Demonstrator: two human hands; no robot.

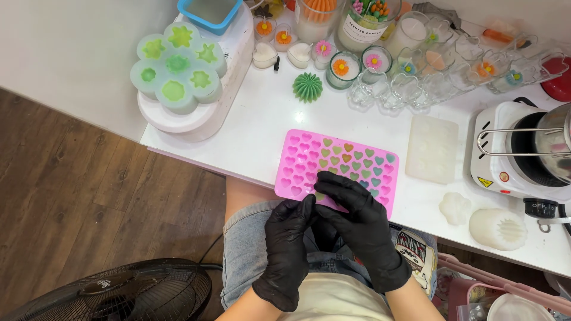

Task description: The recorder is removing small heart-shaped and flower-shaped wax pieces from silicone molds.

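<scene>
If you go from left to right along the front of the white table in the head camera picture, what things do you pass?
Pink heart mould with the right hand on its near edge → flat white mould → small white flower-shaped piece → white ribbed mould.

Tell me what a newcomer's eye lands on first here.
The pink heart mould at the near edge of the white table, with the black-gloved left hand and right hand at its near rim. Then the pale green flower-shaped mould at far left.
</scene>
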